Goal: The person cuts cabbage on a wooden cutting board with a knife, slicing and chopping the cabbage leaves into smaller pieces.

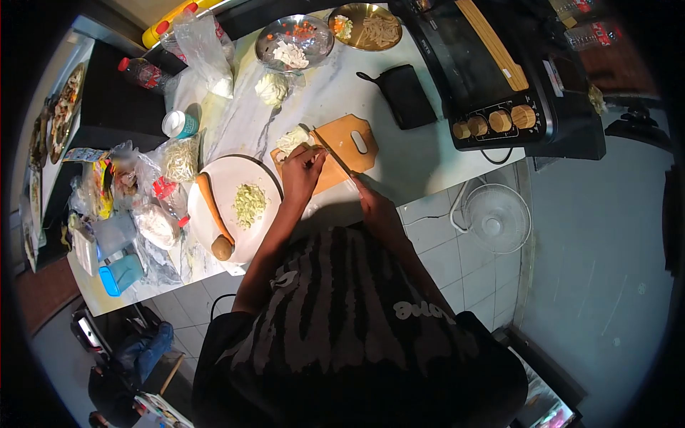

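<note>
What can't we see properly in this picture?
All in the head view:
- Knife handle: covered by the right hand.
- What's under the left hand: hidden by that hand.
- Writing on the dark bottle: too small.
- Bright screen, lower right: cut off by the picture's edge.

The single view looks from my head, forward and steeply down, over my shirt (342, 307) and both forearms, to the marble-patterned countertop (235, 121) within arm's reach.
</note>
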Action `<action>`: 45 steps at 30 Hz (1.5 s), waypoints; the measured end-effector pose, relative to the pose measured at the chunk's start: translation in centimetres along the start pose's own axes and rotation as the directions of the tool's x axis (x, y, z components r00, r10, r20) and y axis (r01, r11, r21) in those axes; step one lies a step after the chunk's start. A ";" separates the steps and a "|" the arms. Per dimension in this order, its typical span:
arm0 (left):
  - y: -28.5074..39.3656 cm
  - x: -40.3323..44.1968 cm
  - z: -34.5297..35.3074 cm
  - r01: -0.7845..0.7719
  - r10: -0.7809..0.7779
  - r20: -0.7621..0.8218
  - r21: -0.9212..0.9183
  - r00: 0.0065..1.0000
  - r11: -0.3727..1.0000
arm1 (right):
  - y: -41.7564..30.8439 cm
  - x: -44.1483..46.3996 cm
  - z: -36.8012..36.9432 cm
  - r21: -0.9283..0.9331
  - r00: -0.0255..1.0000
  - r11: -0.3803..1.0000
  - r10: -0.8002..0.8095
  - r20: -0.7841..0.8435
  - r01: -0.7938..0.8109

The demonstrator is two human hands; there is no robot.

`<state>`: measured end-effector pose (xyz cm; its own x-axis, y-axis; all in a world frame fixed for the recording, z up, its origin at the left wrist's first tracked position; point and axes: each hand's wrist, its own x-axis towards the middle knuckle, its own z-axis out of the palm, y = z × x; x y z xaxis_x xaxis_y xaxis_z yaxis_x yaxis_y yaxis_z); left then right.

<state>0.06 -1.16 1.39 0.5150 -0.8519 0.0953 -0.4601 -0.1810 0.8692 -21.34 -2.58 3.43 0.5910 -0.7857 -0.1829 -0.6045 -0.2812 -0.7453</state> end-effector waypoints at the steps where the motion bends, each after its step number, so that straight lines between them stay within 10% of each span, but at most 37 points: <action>1: -0.1 0.0 0.0 -0.008 0.008 0.000 -0.003 1.000 1.000 | 0.1 0.0 0.1 -0.002 0.995 0.998 -0.069 -0.066 0.069; 45: 0.2 -0.1 0.1 0.004 -0.004 -0.009 0.004 1.000 1.000 | 0.3 0.0 0.3 -0.057 1.000 0.998 -0.005 -0.009 0.004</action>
<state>-0.14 -1.15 1.55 0.5231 -0.8469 0.0958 -0.4611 -0.1866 0.8675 -21.30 -2.49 3.03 0.5893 -0.7890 -0.1738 -0.6313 -0.3154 -0.7085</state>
